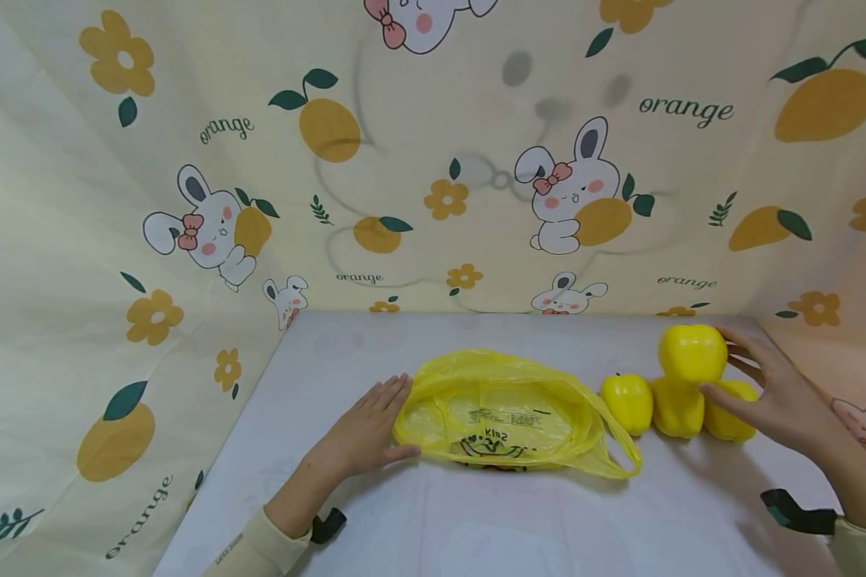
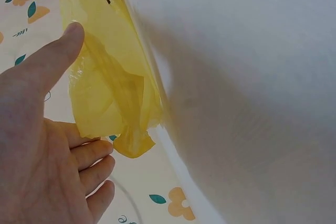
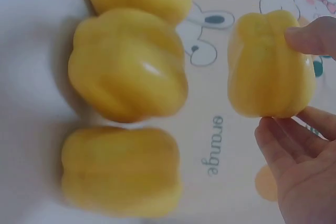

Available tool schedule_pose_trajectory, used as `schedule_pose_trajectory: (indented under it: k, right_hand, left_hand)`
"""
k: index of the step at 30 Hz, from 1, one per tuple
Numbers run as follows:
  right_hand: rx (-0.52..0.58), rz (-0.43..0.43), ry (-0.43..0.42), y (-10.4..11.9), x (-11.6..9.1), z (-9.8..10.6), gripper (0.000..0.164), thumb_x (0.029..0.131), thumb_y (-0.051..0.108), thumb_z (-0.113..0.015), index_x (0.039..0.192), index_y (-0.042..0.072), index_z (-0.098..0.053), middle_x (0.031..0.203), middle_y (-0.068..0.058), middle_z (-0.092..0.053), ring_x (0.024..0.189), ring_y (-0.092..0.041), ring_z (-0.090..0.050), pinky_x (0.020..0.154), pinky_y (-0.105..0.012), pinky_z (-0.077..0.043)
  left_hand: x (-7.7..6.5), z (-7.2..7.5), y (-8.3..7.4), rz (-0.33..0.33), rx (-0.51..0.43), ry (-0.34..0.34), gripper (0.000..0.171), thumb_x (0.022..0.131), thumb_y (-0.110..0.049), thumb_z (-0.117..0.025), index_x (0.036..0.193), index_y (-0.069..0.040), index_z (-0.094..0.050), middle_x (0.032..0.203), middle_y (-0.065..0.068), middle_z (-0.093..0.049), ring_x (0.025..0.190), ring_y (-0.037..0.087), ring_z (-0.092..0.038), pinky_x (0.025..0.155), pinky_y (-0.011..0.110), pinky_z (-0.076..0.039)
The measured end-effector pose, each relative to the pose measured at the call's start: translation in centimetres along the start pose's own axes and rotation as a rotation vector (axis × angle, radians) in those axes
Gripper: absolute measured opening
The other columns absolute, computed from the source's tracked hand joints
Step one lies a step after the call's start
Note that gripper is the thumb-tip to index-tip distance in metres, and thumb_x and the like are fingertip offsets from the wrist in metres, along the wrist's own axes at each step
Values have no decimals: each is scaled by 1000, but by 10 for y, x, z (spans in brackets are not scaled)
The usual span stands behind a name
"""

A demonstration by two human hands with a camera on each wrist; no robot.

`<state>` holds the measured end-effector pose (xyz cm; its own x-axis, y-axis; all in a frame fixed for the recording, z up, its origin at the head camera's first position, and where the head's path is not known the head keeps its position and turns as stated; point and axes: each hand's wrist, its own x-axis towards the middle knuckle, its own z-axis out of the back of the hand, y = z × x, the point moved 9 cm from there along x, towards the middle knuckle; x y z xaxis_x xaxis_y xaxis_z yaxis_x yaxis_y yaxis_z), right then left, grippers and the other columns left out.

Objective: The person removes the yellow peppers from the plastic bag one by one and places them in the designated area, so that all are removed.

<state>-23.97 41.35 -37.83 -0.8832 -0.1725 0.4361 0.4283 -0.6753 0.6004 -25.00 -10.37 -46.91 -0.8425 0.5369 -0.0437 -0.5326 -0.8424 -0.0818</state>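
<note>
A yellow bell pepper is held up in my right hand, pinched between thumb and fingers. In the right wrist view the raised pepper hangs apart from three others. Those stand in a row on the table: a left pepper, a middle pepper and a right pepper. My left hand touches the left end of a yellow plastic bag, fingers extended and thumb apart. The bag lies with its mouth spread toward me, and dark print shows inside.
A white cloth covers the table. Behind it and along the sides hangs a cream curtain printed with rabbits, oranges and flowers. One looped bag handle extends right, close to the left pepper.
</note>
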Motion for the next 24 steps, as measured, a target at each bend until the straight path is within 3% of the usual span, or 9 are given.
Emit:
schedule_pose_trajectory:
  k: [3, 7, 9, 11, 14, 16, 22, 24]
  right_hand:
    - [-20, -39, 10, -7, -4, 4, 96, 84, -3, -88, 165, 11, -39, 156, 6, -43, 126, 14, -36, 103, 5, -29]
    - [-67, -89, 7, -18, -10, 10, 95, 89, 2, -87, 168, 11, -34, 166, -13, -37, 124, 21, -30, 102, 6, -23]
    - [-81, -114, 12, -23, -14, 13, 95, 91, 4, -85, 169, 9, -30, 169, -24, -32, 142, 9, -32, 101, 7, -22]
    - [-91, -140, 22, -28, -17, 15, 96, 93, 6, -83, 170, 6, -25, 168, -33, -29, 156, -19, -33, 99, 8, -19]
    - [-108, -178, 38, -32, -20, 17, 97, 96, 10, -81, 171, 3, -18, 168, -39, -22, 147, -63, -27, 96, 10, -16]
    - [-111, -184, 34, -33, -22, 19, 97, 97, 9, -80, 171, 2, -17, 168, -40, -21, 143, -69, -25, 95, 10, -15]
    - [-115, -170, 0, -37, -29, 25, 100, 96, -2, -77, 173, 7, -13, 176, -29, -12, 151, -64, -18, 104, 5, -7]
    - [-122, -170, -11, -40, -31, 27, 100, 96, -3, -76, 173, 9, -14, 178, -25, -11, 161, -48, -16, 107, 3, -6]
  left_hand:
    - [1, 0, 0, -4, -10, 0, 111, 96, -67, -70, 171, -2, -19, 179, 13, -19, 165, 30, -20, 135, 46, -18]
    - [1, 0, -1, -9, -11, 3, 110, 97, -65, -70, 170, 0, -20, 179, 14, -20, 165, 31, -21, 135, 47, -19]
    - [1, 0, -1, -10, -10, 1, 110, 97, -65, -71, 170, 0, -21, 178, 15, -21, 164, 31, -22, 135, 48, -19]
    - [1, -1, -1, -6, -4, 5, 110, 97, -66, -70, 171, -1, -20, 179, 14, -20, 165, 30, -21, 135, 47, -19]
    - [1, -2, -1, -4, -2, 1, 111, 97, -67, -69, 171, -1, -19, 179, 13, -20, 165, 30, -21, 135, 47, -18]
    - [2, -2, -1, -5, 4, 2, 111, 97, -68, -68, 171, -1, -19, 179, 13, -19, 165, 29, -21, 135, 46, -18]
    - [3, -3, -1, -7, 8, 3, 111, 96, -67, -69, 171, -1, -19, 179, 14, -19, 165, 30, -20, 135, 46, -17]
    - [3, -4, 0, -6, 9, 8, 112, 96, -68, -68, 171, -2, -19, 179, 13, -19, 165, 29, -20, 135, 46, -17]
